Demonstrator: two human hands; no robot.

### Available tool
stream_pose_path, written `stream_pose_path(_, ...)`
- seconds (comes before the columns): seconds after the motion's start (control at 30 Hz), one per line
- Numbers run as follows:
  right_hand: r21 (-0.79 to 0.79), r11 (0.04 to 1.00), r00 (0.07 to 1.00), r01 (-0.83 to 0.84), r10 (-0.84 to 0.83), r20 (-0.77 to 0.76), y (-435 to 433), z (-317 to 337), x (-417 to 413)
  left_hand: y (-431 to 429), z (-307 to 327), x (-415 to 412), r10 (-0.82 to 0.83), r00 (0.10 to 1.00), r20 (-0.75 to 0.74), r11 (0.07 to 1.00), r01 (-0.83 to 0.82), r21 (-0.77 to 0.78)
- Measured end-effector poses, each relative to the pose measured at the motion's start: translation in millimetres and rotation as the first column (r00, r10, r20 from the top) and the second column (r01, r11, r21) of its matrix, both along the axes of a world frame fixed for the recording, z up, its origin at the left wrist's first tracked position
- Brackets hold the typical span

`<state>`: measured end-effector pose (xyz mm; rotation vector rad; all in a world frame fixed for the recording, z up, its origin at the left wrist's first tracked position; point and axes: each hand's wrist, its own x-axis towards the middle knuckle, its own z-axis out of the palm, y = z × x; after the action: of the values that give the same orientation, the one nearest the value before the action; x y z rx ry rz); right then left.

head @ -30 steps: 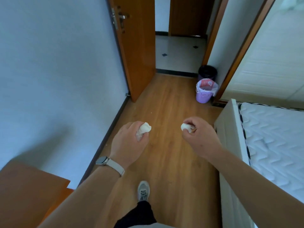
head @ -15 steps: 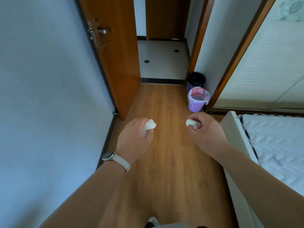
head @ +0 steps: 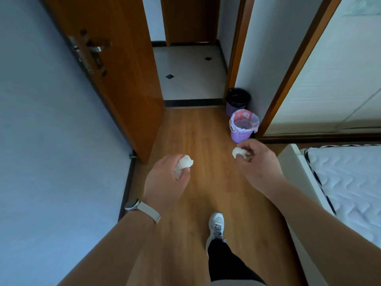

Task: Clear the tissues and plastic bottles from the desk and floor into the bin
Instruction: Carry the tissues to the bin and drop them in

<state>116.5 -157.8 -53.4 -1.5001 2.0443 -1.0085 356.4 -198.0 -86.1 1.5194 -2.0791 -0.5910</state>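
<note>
Fingers curled round tissues

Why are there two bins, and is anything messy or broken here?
Nothing looks broken or spilled. The left hand and right hand each hold a crumpled tissue. The purple bin and black-lined bin stand upright by the doorway. Why there are two, the picture doesn't tell.

Left hand covers most of its crumpled tissue. Right hand hides part of the second tissue. Contents of lilac bin indiscernible. Black bin partly hidden behind it. Mattress cut off at right edge.
</note>
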Motion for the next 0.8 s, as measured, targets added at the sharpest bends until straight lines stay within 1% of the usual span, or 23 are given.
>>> stream_pose_path(0.17,0.016,1.0,0.998,-0.002,0.001,0.056,-97,-17,-28,-89,-2,-19,0.04,0.997,0.065,0.999,-0.041,0.025)
stream_pose_path(0.27,0.036,0.999,0.996,0.004,-0.007,0.084,-153,-18,-51,-144,5,-37,0.024,0.994,0.109,0.998,-0.03,0.055)
stream_pose_path(0.37,0.035,0.999,0.996,-0.02,0.017,0.087,-207,-15,-76,-199,12,-56,0.013,0.989,0.147,0.999,-0.019,0.04)
stream_pose_path(0.53,0.049,0.997,0.996,-0.051,0.047,0.081,-280,-11,-94,-265,18,-71,0.05,0.992,0.118,0.999,-0.052,0.014)
stream_pose_path(0.7,0.051,0.995,0.995,-0.09,0.087,0.057,-336,-7,-85,-322,21,-70,0.027,0.992,0.119,1.0,-0.028,0.007)
stream_pose_path(0.8,0.049,0.996,0.997,-0.076,0.074,0.033,-372,-7,-76,-363,18,-64,0.023,0.994,0.109,1.0,-0.023,-0.009)
